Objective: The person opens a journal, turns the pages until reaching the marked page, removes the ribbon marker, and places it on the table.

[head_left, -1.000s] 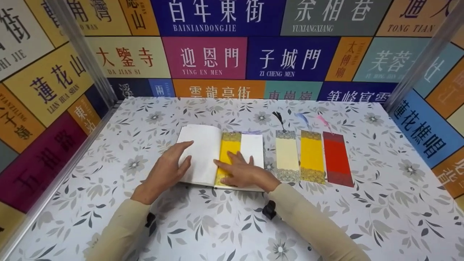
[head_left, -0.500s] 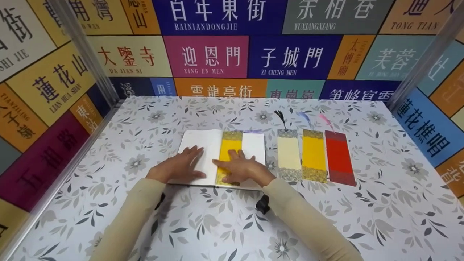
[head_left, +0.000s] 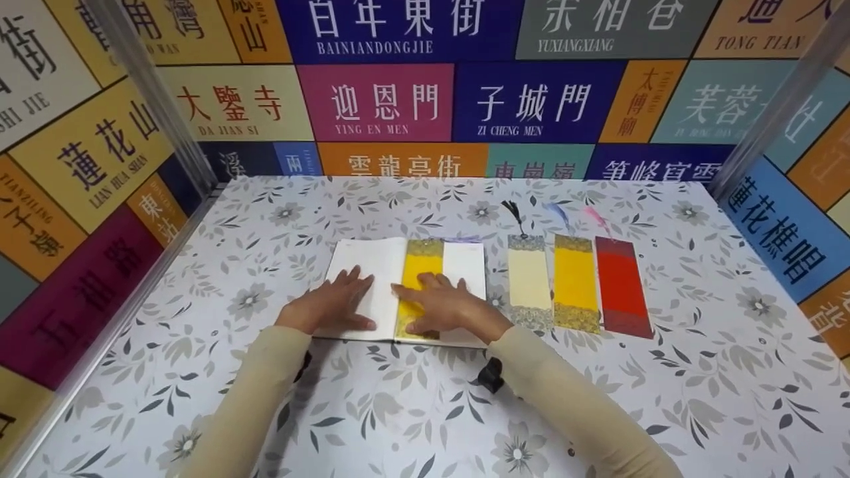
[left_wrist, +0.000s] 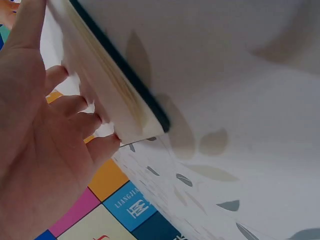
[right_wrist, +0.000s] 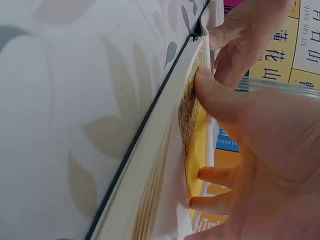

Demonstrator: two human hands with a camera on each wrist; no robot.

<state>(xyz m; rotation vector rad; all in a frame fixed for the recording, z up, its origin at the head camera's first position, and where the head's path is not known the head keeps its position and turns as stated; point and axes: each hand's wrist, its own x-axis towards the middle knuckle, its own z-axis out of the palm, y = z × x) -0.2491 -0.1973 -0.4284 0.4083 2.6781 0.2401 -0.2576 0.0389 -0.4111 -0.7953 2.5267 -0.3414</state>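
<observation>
An open book (head_left: 372, 265) with blank white pages and a dark cover edge lies flat on the table. A yellow bookmark (head_left: 424, 255) with patterned gold ends rests on its right page along the fold; a purple tassel (head_left: 465, 239) shows at the page's top. My left hand (head_left: 332, 302) presses on the left page with fingers spread; the left wrist view shows its fingertips touching the paper. My right hand (head_left: 448, 305) lies spread over the bookmark, and in the right wrist view its thumb (right_wrist: 215, 95) and fingertips press on it.
Right of the book lie three more bookmarks in a row: a cream one (head_left: 529, 279) with a black tassel, a yellow one (head_left: 576, 279) with a blue tassel, and a red one (head_left: 623, 282) with a pink tassel. The table (head_left: 398, 418) has a leaf-patterned cover; signboard-printed walls (head_left: 378, 99) stand behind.
My left hand has come down from above the left page's edge and now presses on that page, which lies flatter. The right hand has stayed on the bookmark.
</observation>
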